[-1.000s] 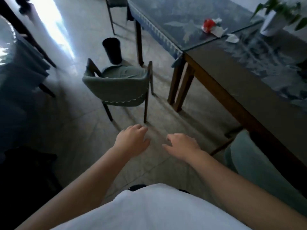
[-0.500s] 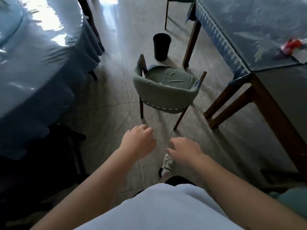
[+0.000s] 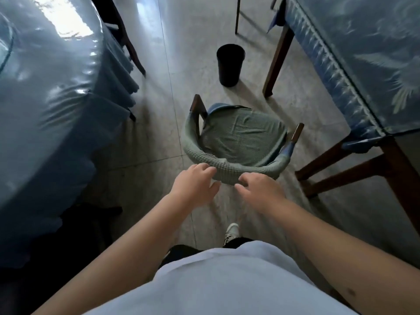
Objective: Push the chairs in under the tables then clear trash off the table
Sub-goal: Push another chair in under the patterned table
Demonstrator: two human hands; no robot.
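Note:
A green-covered chair (image 3: pixel 241 137) with dark wooden arms stands on the tiled floor, pulled out from the long table (image 3: pixel 363 64) with a blue patterned cloth at the right. Its curved backrest faces me. My left hand (image 3: pixel 195 183) hovers at the left part of the backrest, fingers loosely spread and holding nothing. My right hand (image 3: pixel 259 187) hovers just below the backrest's middle, fingers also relaxed and empty. Whether either hand touches the fabric is unclear. No trash shows on the visible part of the table.
A black bin (image 3: pixel 230 64) stands on the floor beyond the chair. A round table (image 3: pixel 45 98) under a shiny blue cloth fills the left side. Wooden table legs (image 3: pixel 341 169) stand right of the chair. Another chair's leg (image 3: pixel 236 17) shows at the top.
I have stepped closer to the green chair, and both hands have reached forward to its backrest. The view has tilted down; the red and white trash on the table has left the frame.

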